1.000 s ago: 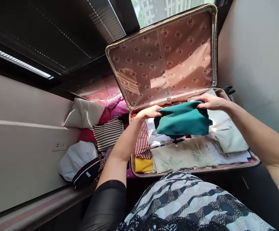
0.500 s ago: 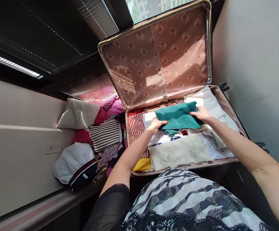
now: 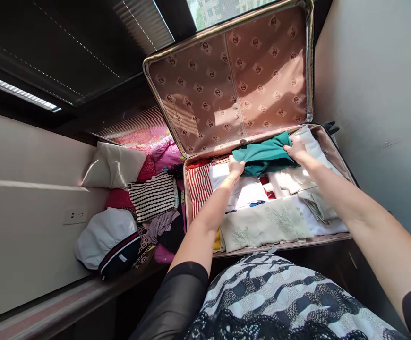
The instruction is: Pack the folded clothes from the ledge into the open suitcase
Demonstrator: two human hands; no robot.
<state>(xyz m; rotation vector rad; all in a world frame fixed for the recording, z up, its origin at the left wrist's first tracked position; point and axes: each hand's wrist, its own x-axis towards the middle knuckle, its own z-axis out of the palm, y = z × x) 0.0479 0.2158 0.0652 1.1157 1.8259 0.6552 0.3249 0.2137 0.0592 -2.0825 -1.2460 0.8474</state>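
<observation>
A folded green garment [image 3: 265,156] spans between my hands above the back part of the open suitcase [image 3: 191,222]. My left hand [image 3: 236,166] grips its left end, and my right hand [image 3: 295,150] is closed on the right end. Below it lie white folded clothes [image 3: 246,192] and a bit of red cloth. Red-and-white striped fabric [image 3: 199,184] fills the left side. A pale cloth with a leaf pattern [image 3: 262,226] lies along the front. Cream and white clothes [image 3: 294,182] are packed at the right, partly behind my right forearm.
The suitcase lid [image 3: 234,85] stands raised against the window. Left of the case are a black-and-white striped garment [image 3: 155,196], a cream cushion [image 3: 115,165], a white-and-navy bag [image 3: 108,241] and pink fabrics [image 3: 166,153]. A wall [image 3: 379,104] rises at the right.
Both hands have moved the green garment up and toward the back of the suitcase. Its front edge now bunches, and more white and red cloth shows beneath.
</observation>
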